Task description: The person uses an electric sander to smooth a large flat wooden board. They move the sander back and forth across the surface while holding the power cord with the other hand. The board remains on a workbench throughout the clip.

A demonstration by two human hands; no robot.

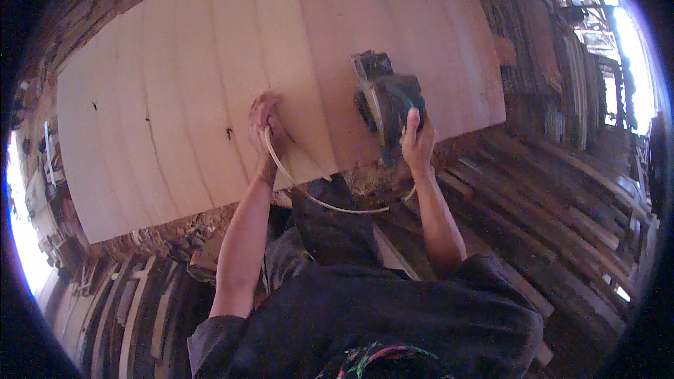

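Observation:
A wide, pale wooden panel (189, 63) made of joined boards lies in front of me, with a few dark knots and seam lines. On its right half rests a dark corded power tool (393, 102) with a green accent; its shape suits a planer or belt sander, but blur hides which. My right hand (418, 139) is closed around the tool's near end, thumb on top. Over the panel's near middle, my left hand (267, 121) has its fingers curled around the pale power cord (330, 205). From there the cord loops below the panel's near edge toward my right wrist.
Long timber planks (533, 196) lie in rows on the right. More boards (133, 309) are at the lower left. Wood shavings (365, 179) show under the panel's near edge. Upright boards (583, 77) stand at the far right, beside bright openings.

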